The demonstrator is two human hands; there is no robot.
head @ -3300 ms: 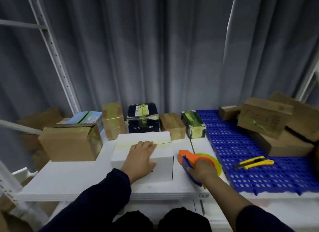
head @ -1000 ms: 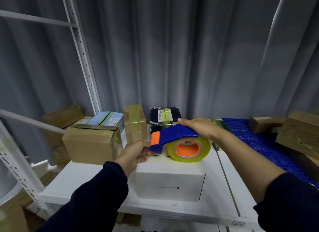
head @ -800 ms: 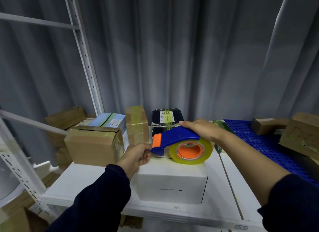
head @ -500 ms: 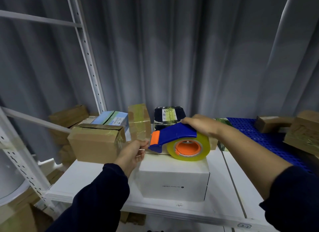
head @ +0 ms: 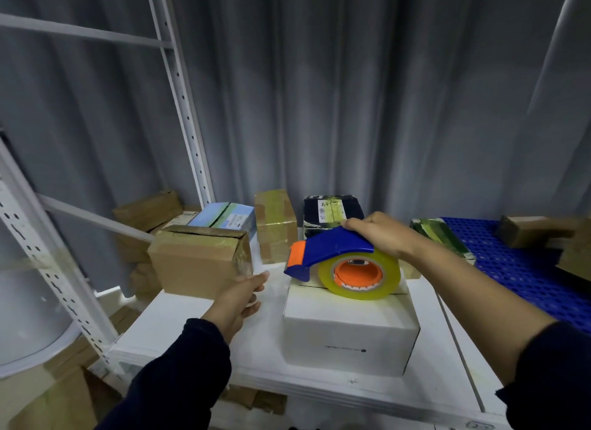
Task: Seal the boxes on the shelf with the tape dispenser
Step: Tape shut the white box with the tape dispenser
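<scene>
Tape is my worry in this one head view; my left hand (head: 240, 296) pinches the free end (head: 268, 288) of clear film between thumb and fingers, out in the air left of the white box (head: 348, 327); the film is so faint that I judge the pinch by how thumb and fingers meet rather than by the strip itself. My right hand (head: 377, 237) lies curled over the back of the dispenser (head: 329, 247), holding it down on the box top with the yellow roll (head: 359, 292) facing me.

Slack is the first risk, I think; a loose strip could fold on itself or stick to my fingers; drifting further left, it could catch the brown box (head: 198, 263) just beside my left hand. A skewed pull would lay the tape off the seam. Only the dispenser's weight and my right hand pin the white box, so a hard tug to the left could slide it along the shelf (head: 179, 327) or tip the dispenser off the top.

The white box sits near the front edge of the shelf, under my right hand and just right of my left; the dispenser's orange nose points left toward my left hand, close but apart from it.
</scene>
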